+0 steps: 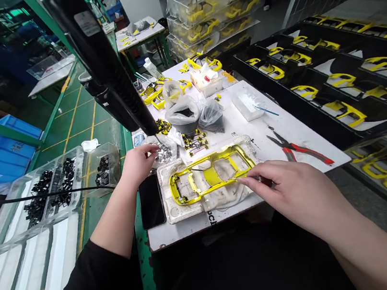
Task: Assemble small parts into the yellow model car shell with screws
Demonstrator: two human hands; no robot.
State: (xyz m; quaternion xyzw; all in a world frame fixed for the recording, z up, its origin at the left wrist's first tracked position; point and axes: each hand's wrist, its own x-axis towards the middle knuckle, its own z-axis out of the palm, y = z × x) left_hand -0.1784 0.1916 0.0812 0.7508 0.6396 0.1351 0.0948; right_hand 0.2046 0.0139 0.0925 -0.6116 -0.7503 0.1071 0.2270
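Observation:
A yellow plastic toy-car body shell [212, 175] lies open side up in a worn, whitish foam holder [185, 211] on the table. My right hand [292, 188] is closed round a slim tool [266, 181], much of it hidden by the fingers; its thin tip reaches the shell's near edge. My left hand [140, 163] is at a clear bag of small silvery metal parts [164, 154], thumb and forefinger curled towards each other. Whether a part is between them is too small to see. Just above hangs a black electric screwdriver [105, 66], its bit close to my left fingers.
A black phone [151, 202] lies left of the holder. Red-handled pliers [299, 148] are at the right. Behind the holder stand bags of dark parts [184, 117], small yellow-black pieces [195, 142] and a white tub [246, 105]. Black trays [298, 66] of yellow shells line the right side.

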